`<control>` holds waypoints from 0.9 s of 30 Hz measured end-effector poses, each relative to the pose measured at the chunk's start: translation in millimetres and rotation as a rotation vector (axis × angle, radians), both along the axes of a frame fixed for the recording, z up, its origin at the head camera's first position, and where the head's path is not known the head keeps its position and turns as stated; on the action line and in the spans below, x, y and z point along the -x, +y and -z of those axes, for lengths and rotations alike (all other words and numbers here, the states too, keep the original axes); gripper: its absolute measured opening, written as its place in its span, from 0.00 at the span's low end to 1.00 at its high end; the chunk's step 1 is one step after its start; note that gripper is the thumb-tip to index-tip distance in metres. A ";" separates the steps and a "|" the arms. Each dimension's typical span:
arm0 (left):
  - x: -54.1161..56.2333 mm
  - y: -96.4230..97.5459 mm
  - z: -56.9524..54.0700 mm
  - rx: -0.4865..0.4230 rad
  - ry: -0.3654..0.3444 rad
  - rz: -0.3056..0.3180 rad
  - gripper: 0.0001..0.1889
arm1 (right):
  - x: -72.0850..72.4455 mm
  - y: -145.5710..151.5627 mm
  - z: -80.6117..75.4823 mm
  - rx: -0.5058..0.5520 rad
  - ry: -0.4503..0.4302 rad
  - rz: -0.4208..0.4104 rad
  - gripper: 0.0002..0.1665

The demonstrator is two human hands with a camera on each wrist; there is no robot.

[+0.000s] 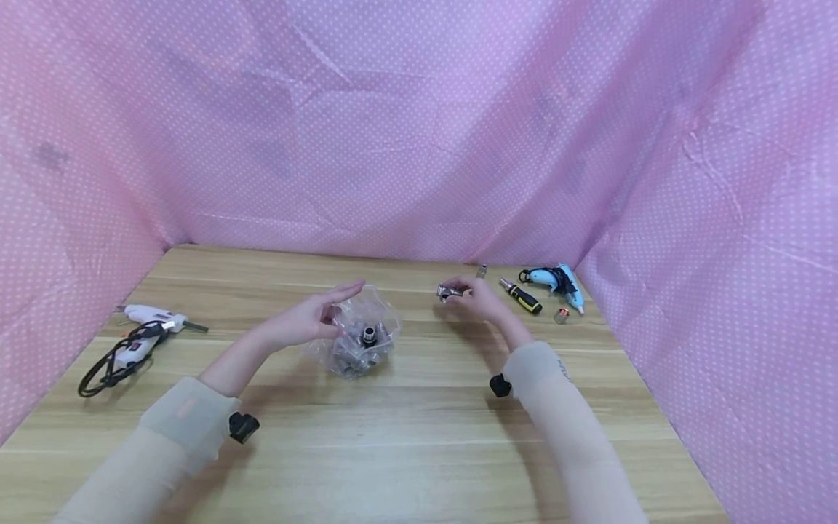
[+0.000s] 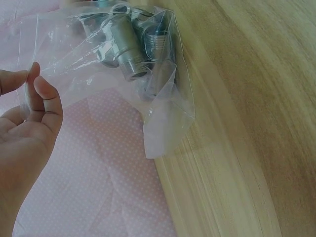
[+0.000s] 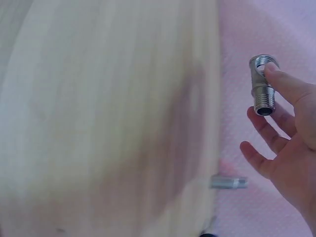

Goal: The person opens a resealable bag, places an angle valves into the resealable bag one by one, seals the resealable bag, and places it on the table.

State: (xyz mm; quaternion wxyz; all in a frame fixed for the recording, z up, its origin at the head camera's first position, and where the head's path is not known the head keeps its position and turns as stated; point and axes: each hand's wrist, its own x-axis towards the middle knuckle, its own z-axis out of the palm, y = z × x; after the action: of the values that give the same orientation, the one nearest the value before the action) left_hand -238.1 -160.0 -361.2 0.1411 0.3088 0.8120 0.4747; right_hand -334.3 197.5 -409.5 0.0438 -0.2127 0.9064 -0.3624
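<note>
My left hand (image 1: pixel 304 318) pinches the edge of a clear plastic bag (image 2: pixel 167 140) between thumb and fingers. Inside the bag, resting on the table, are several metal threaded fittings (image 2: pixel 126 49), partly blurred by the plastic. To the right, my right hand (image 1: pixel 483 300) grips a shiny metal tee pipe fitting (image 3: pixel 259 90) just above the table. In the right wrist view its threaded end points down, the thumb lies across the side opening, and the lower fingers are spread apart from it.
A straight metal fitting (image 1: pixel 481 271) lies behind the right hand. Further right are a black and yellow screwdriver (image 1: pixel 526 299), a blue glue gun (image 1: pixel 572 292) and a small metal piece (image 1: pixel 561 316) with red in it. A white glue gun (image 1: pixel 145 314) with a black cord lies far left.
</note>
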 end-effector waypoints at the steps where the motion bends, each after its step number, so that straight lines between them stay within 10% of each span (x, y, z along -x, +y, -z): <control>1: 0.1 -0.1 -0.2 0.000 0.001 0.001 0.46 | -1.2 -0.6 -4.1 -0.010 0.017 -0.001 0.20; 17: 0.2 -1.8 1.7 -0.001 -0.008 0.004 0.46 | -43.8 -30.0 -65.3 0.023 0.128 -0.093 0.22; 27: 0.3 -2.5 1.7 -0.006 0.004 0.004 0.46 | -68.8 -62.6 -72.7 0.092 0.225 -0.187 0.21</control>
State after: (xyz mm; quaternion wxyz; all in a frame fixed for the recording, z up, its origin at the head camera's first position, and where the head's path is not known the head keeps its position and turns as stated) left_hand -238.4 -162.5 -362.9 0.1392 0.3117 0.8104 0.4762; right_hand -265.5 134.9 -336.8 -0.0346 -0.3371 0.8643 -0.3718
